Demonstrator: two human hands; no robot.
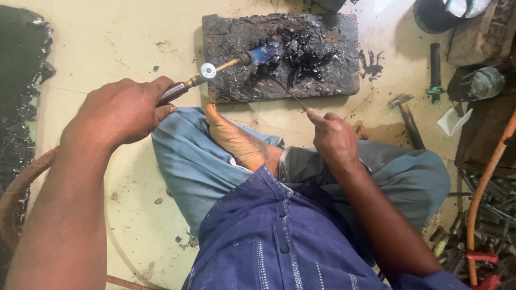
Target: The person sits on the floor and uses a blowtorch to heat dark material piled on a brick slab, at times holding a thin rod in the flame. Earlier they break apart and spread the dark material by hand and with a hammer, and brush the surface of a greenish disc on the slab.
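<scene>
I sit cross-legged on the floor. My left hand (124,111) grips the dark handle of a gas torch (215,69) with a round valve knob and brass tube. Its blue flame (267,52) plays on a charred black block (333,75) lying on the floor in front of me. My right hand (334,135) pinches a thin metal rod (289,93) whose tip reaches the blackened lumps (307,58) on the block beside the flame.
A hammer (407,117) lies to the right of the block. A dark cylinder tool (435,69), a stone slab (478,37) and a white scrap sit at the far right. Several metal tools are piled at the lower right with an orange hose (486,177). Black tarry material (21,80) lines the left edge.
</scene>
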